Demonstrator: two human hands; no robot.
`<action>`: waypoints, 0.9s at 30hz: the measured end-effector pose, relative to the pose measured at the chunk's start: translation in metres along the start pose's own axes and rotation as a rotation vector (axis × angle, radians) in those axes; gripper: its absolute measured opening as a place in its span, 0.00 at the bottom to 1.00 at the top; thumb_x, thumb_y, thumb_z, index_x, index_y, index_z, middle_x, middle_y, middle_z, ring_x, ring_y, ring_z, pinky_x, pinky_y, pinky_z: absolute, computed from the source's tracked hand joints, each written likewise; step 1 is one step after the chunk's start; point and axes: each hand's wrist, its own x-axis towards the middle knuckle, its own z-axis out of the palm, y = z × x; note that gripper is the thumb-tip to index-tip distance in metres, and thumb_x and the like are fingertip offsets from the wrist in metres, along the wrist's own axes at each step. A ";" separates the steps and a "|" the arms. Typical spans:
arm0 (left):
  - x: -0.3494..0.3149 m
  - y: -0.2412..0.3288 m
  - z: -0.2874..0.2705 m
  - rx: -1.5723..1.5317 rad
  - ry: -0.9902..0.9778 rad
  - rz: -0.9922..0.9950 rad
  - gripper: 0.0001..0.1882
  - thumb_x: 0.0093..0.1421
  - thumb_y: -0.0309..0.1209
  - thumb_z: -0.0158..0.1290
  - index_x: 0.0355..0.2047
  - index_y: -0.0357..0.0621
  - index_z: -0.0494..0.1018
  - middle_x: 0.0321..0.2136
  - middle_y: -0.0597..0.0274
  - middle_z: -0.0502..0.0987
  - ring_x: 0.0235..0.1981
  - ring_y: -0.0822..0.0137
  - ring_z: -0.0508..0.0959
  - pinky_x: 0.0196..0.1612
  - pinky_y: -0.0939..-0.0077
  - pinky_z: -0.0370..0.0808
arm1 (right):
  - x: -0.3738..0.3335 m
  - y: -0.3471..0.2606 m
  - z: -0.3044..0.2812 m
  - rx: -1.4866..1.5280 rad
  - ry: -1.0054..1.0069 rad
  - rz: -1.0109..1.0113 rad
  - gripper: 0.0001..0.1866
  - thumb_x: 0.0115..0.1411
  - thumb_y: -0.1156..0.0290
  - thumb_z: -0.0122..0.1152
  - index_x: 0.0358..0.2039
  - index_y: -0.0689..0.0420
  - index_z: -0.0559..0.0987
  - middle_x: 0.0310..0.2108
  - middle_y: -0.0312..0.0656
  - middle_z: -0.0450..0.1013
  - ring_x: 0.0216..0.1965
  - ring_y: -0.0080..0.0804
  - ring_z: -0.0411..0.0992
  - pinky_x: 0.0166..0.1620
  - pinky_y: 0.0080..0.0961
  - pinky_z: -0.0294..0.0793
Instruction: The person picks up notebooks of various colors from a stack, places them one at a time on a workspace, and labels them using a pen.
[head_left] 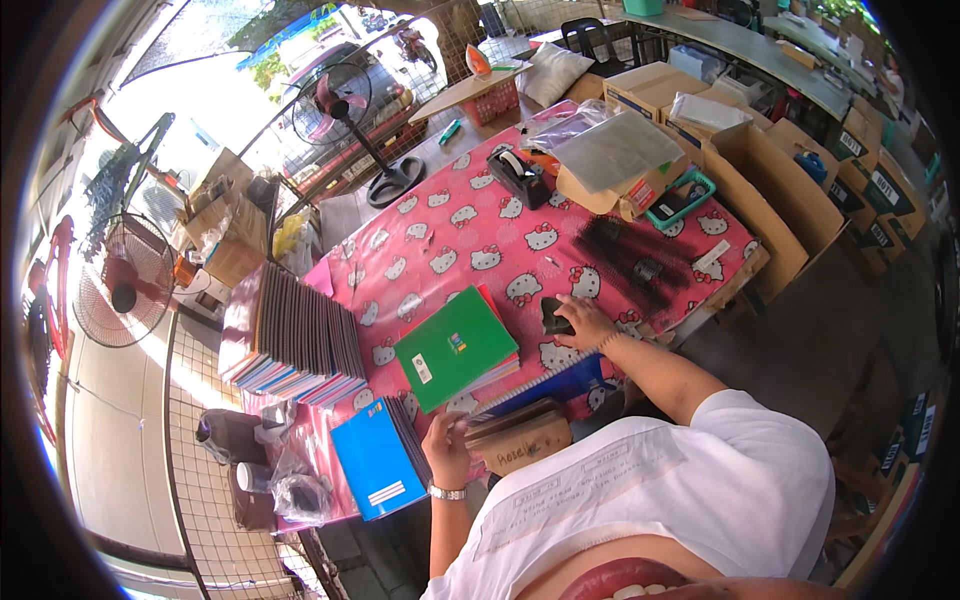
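Note:
A blue notebook (560, 392) with a coil along its upper edge lies at the near side of the table, partly hidden by my body. At the left end of that coiled edge, my left hand (446, 447) is closed, fingertips at the notebook's corner. My right hand (587, 322) grips a small black object (556, 316) above the tabletop; its kind is not clear. Just beyond my hands sits a stack of notebooks with a green cover (460, 345). A stack of blue notebooks (378, 458) lies left of my left hand. Thin black binding coils (635, 262) lie beyond my right hand.
The table wears a pink patterned cover (440, 262). A tall row of bound notebooks (295, 335) stands at the left. A black tape dispenser (520, 182), clear plastic sheets (615, 150) and a teal tray (682, 198) lie farther back. Open cardboard boxes (770, 195) border the right; a fan (345, 110) stands behind.

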 end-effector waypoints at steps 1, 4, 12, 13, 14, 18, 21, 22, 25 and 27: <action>0.002 -0.001 0.000 -0.045 -0.015 -0.042 0.04 0.59 0.22 0.55 0.34 0.36 0.76 0.32 0.55 0.81 0.30 0.62 0.81 0.32 0.74 0.76 | 0.000 0.004 0.001 -0.010 -0.003 0.002 0.31 0.51 0.50 0.68 0.50 0.52 0.70 0.64 0.49 0.60 0.64 0.49 0.59 0.66 0.45 0.56; 0.006 -0.005 0.002 -0.094 -0.030 -0.076 0.03 0.60 0.23 0.55 0.35 0.36 0.75 0.32 0.55 0.81 0.27 0.64 0.81 0.31 0.74 0.76 | 0.002 0.012 0.007 0.039 -0.008 0.013 0.34 0.48 0.53 0.71 0.53 0.52 0.69 0.64 0.51 0.59 0.63 0.53 0.60 0.64 0.47 0.58; 0.002 -0.033 0.001 0.017 -0.049 -0.047 0.12 0.59 0.22 0.58 0.43 0.40 0.72 0.33 0.54 0.81 0.27 0.65 0.82 0.29 0.76 0.76 | -0.064 -0.032 -0.020 -0.128 -0.221 0.160 0.43 0.57 0.49 0.59 0.68 0.54 0.56 0.71 0.53 0.45 0.70 0.54 0.49 0.70 0.50 0.44; 0.005 -0.031 0.000 0.045 -0.080 -0.067 0.12 0.59 0.22 0.58 0.43 0.40 0.72 0.32 0.54 0.81 0.27 0.65 0.82 0.29 0.75 0.76 | -0.083 -0.030 -0.019 -0.238 -0.218 0.100 0.43 0.58 0.50 0.58 0.69 0.54 0.55 0.71 0.52 0.45 0.70 0.53 0.48 0.70 0.49 0.44; 0.009 -0.028 0.000 0.073 -0.110 -0.082 0.13 0.58 0.22 0.58 0.44 0.40 0.72 0.32 0.54 0.81 0.27 0.65 0.81 0.29 0.75 0.76 | -0.094 -0.027 -0.019 -0.348 -0.212 0.040 0.44 0.58 0.51 0.58 0.69 0.55 0.53 0.72 0.52 0.44 0.70 0.52 0.47 0.70 0.49 0.43; 0.015 -0.011 0.006 -0.039 -0.003 -0.031 0.06 0.63 0.20 0.51 0.41 0.37 0.73 0.30 0.57 0.80 0.24 0.74 0.79 0.26 0.81 0.73 | -0.109 -0.028 -0.043 -0.223 -0.181 0.080 0.41 0.56 0.51 0.61 0.65 0.57 0.61 0.68 0.51 0.53 0.68 0.50 0.53 0.69 0.47 0.48; 0.015 -0.030 0.005 0.007 -0.006 0.012 0.07 0.64 0.21 0.52 0.42 0.36 0.72 0.30 0.59 0.79 0.23 0.75 0.79 0.25 0.82 0.73 | -0.107 -0.020 -0.053 -0.094 -0.119 0.105 0.38 0.54 0.50 0.63 0.62 0.57 0.67 0.64 0.49 0.60 0.65 0.48 0.57 0.68 0.46 0.52; 0.015 -0.033 0.004 -0.034 -0.029 -0.009 0.08 0.63 0.21 0.53 0.43 0.36 0.71 0.31 0.59 0.79 0.23 0.74 0.79 0.24 0.83 0.73 | -0.107 -0.018 -0.053 -0.085 -0.088 0.100 0.37 0.54 0.50 0.63 0.60 0.56 0.68 0.63 0.48 0.61 0.64 0.47 0.59 0.67 0.45 0.53; 0.014 -0.038 0.005 -0.147 -0.038 -0.139 0.10 0.60 0.22 0.57 0.42 0.38 0.72 0.29 0.57 0.79 0.23 0.73 0.80 0.25 0.80 0.73 | -0.105 -0.022 -0.055 -0.119 -0.072 0.110 0.37 0.54 0.49 0.63 0.60 0.56 0.69 0.62 0.47 0.63 0.63 0.46 0.60 0.66 0.44 0.54; 0.013 -0.036 0.007 -0.166 -0.011 -0.173 0.08 0.60 0.23 0.57 0.40 0.39 0.73 0.27 0.57 0.79 0.22 0.72 0.80 0.25 0.79 0.73 | -0.104 -0.023 -0.056 -0.145 -0.076 0.120 0.37 0.54 0.49 0.63 0.60 0.55 0.69 0.62 0.46 0.63 0.63 0.46 0.60 0.66 0.44 0.55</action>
